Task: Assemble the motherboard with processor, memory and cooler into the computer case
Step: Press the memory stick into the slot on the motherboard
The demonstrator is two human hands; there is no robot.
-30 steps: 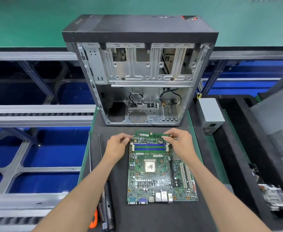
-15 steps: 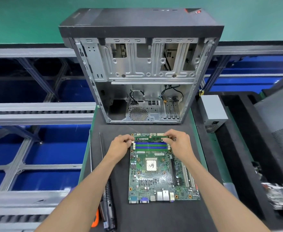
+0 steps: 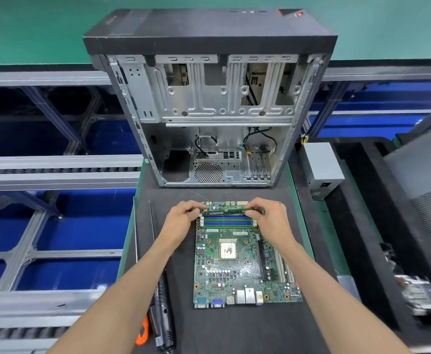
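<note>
A green motherboard (image 3: 237,274) lies flat on the black mat, its processor (image 3: 228,249) seated in the middle socket. Blue and black memory slots (image 3: 227,222) run across its far edge. A green memory stick (image 3: 226,210) sits over the farthest slot. My left hand (image 3: 183,218) pinches its left end and my right hand (image 3: 269,218) pinches its right end. The open computer case (image 3: 209,103) stands just beyond the board, with loose cables (image 3: 259,139) inside. No cooler is on the board.
An electric screwdriver (image 3: 164,312) with an orange part lies left of the board. Two thin rods (image 3: 152,223) lie on the mat's left side. A grey power supply (image 3: 321,169) sits to the right. A bagged part (image 3: 421,295) rests in the black tray at right.
The memory stick has come down closer to the farthest slot, with both hands still at its ends. The view has shifted slightly.
</note>
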